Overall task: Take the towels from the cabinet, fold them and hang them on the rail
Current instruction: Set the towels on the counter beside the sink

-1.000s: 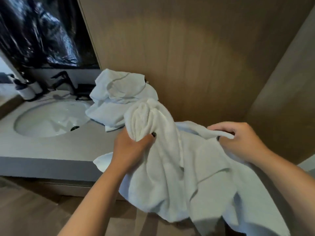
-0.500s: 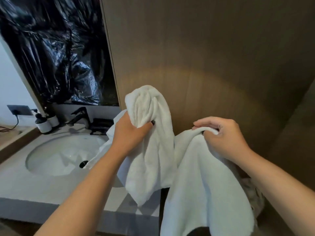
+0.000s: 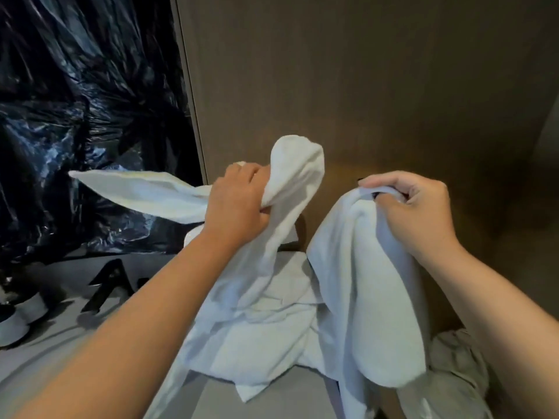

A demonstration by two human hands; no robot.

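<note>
— What does the head view leave hidden?

— A fair amount. Both forearms run off the bottom edge. The white towel drops out of sight at the lower edge, and its folds are bunched so thickly that I cannot tell whether this is one cloth or two. The right hand's fingertips are buried in the fabric. A grey crumpled bundle sits low on the right, half behind the towel; what it is, I cannot make out.

— And the grip?

— The left hand is clenched around a gathered neck of towel, a rounded hump rising above the fist and a flat corner sticking out to the left. The right hand pinches another peak of the cloth, fingers curled over its top. The towel hangs between them, raised in front of a brown wood-grain panel, its lower folds sagging onto the grey counter.

— What else is around?

— Black crinkled plastic sheeting covers the wall at left. Below it a black tap stands on the counter, partly blocked by the left forearm. White containers sit at the far left, cut by the edge and blurred.
</note>
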